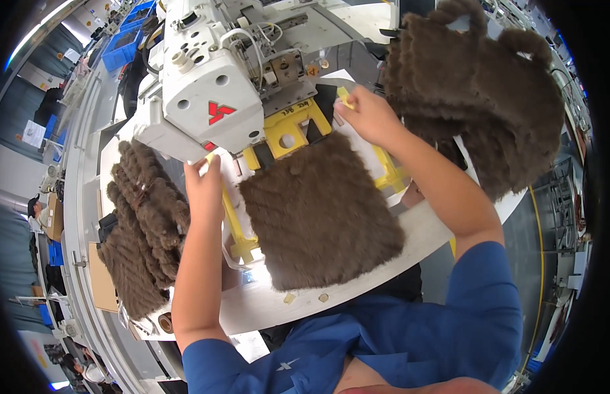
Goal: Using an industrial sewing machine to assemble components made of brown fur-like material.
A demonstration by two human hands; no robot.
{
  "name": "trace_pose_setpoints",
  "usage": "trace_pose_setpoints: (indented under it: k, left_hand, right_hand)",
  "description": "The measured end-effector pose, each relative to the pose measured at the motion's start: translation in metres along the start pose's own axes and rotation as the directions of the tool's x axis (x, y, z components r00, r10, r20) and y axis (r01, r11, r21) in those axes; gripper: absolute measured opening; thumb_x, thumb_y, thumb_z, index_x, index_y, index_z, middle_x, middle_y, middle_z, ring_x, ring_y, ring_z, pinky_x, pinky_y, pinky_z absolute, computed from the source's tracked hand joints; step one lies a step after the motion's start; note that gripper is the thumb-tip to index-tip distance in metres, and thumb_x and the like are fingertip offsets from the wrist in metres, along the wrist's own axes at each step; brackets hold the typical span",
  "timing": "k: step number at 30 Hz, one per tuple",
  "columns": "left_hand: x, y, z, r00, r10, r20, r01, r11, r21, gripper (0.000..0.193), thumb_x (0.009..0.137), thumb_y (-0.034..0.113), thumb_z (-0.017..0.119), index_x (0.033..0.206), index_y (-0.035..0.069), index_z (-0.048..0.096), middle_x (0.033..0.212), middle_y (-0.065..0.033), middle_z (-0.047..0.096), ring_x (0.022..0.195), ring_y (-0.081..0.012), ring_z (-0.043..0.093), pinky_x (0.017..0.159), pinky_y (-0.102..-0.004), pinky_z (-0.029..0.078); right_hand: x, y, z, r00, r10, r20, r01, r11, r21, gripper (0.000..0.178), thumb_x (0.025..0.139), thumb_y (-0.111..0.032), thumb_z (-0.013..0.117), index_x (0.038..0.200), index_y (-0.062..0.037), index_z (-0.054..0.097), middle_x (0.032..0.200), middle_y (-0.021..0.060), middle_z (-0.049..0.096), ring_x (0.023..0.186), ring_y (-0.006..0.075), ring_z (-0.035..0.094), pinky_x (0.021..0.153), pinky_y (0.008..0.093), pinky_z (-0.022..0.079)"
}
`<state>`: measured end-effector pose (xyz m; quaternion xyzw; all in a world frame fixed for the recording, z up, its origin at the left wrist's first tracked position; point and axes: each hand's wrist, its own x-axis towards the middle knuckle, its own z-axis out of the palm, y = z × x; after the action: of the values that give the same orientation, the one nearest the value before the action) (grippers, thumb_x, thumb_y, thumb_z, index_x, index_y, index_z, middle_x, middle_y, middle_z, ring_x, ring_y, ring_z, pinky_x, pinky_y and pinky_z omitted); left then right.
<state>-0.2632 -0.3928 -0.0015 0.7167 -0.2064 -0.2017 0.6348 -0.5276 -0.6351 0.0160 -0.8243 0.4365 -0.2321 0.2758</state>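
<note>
In the middle of the frame, a square brown fur piece (320, 211) is lying on a yellow frame (286, 134) over the white table (410, 240), just below the white sewing machine (213, 85). The left hand (204, 180) is pressing on the frame's left bar at the fur's left edge, fingers together and curled onto it. The right hand (367, 115) is reaching to the frame's upper right corner, fingertips pinched on a yellow bit there. A stack of fur pieces (144, 226) is sitting at the left of the frame and another fur pile (479, 92) is filling the upper right.

The fur could be slipping crooked if one hand pushes the frame harder than the other. Both hands are working near the machine head, so fingers could get caught if it starts.
</note>
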Motion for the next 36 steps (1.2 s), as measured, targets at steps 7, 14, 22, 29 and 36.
trace_pose_setpoints:
  k: [7, 14, 22, 29, 36]
  left_hand:
    - [-0.086, 0.022, -0.023, 0.896, -0.365, 0.254, 0.417, 0.888, -0.195, 0.037, 0.100, 0.009, 0.062, 0.135, 0.005, 0.051, 0.122, -0.0084, 0.061, 0.101, -0.0158, 0.063, 0.085, -0.0318, 0.055]
    - [-0.103, 0.021, -0.007, 0.930, -0.243, 0.274, 0.217, 0.968, 0.123, 0.054, 0.094, 0.010, 0.076, 0.140, 0.003, 0.049, 0.093, -0.0086, 0.071, 0.081, -0.0114, 0.064, 0.072, -0.0268, 0.051]
    - [-0.095, 0.019, 0.007, 0.927, 0.097, 0.363, -0.322, 0.704, 0.633, 0.036, 0.093, 0.010, 0.070, 0.126, -0.003, 0.067, 0.080, -0.0207, 0.070, 0.071, -0.0334, 0.069, 0.071, -0.0402, 0.055]
    - [-0.063, 0.021, 0.020, 0.931, 0.120, 0.344, -0.342, 0.610, 0.715, 0.035, 0.096, 0.008, 0.060, 0.128, -0.007, 0.066, 0.097, -0.0285, 0.072, 0.092, -0.0441, 0.070, 0.085, -0.0485, 0.055]
    - [-0.042, 0.017, 0.023, 0.914, 0.192, 0.358, -0.402, 0.544, 0.736, 0.035, 0.096, 0.007, 0.058, 0.128, -0.005, 0.066, 0.105, -0.0290, 0.072, 0.101, -0.0458, 0.069, 0.092, -0.0507, 0.054]
  right_hand:
    - [-0.073, 0.001, -0.033, 0.838, 0.148, 0.525, -0.458, 0.714, 0.529, 0.040, 0.094, -0.025, 0.078, 0.123, -0.0040, 0.060, 0.117, 0.0080, 0.060, 0.096, 0.0172, 0.061, 0.077, 0.0362, 0.053]
    - [-0.091, -0.010, -0.045, 0.784, 0.188, 0.591, -0.442, 0.839, 0.319, 0.036, 0.094, -0.016, 0.074, 0.126, -0.0070, 0.059, 0.108, 0.0030, 0.061, 0.087, 0.0127, 0.057, 0.071, 0.0351, 0.050]
    - [-0.080, -0.005, -0.017, 0.922, -0.017, 0.387, -0.027, 0.994, 0.108, 0.031, 0.094, -0.014, 0.072, 0.121, -0.0010, 0.064, 0.095, 0.0148, 0.073, 0.085, 0.0248, 0.070, 0.078, 0.0371, 0.054]
    - [-0.044, -0.010, -0.002, 0.953, -0.071, 0.296, 0.076, 0.997, -0.007, 0.030, 0.093, -0.017, 0.071, 0.119, -0.0008, 0.067, 0.108, 0.0223, 0.074, 0.104, 0.0391, 0.071, 0.089, 0.0450, 0.055]
    - [-0.018, -0.016, 0.006, 0.936, -0.163, 0.312, 0.198, 0.977, -0.083, 0.029, 0.091, -0.017, 0.069, 0.116, -0.0005, 0.069, 0.108, 0.0237, 0.073, 0.105, 0.0432, 0.068, 0.090, 0.0495, 0.053]
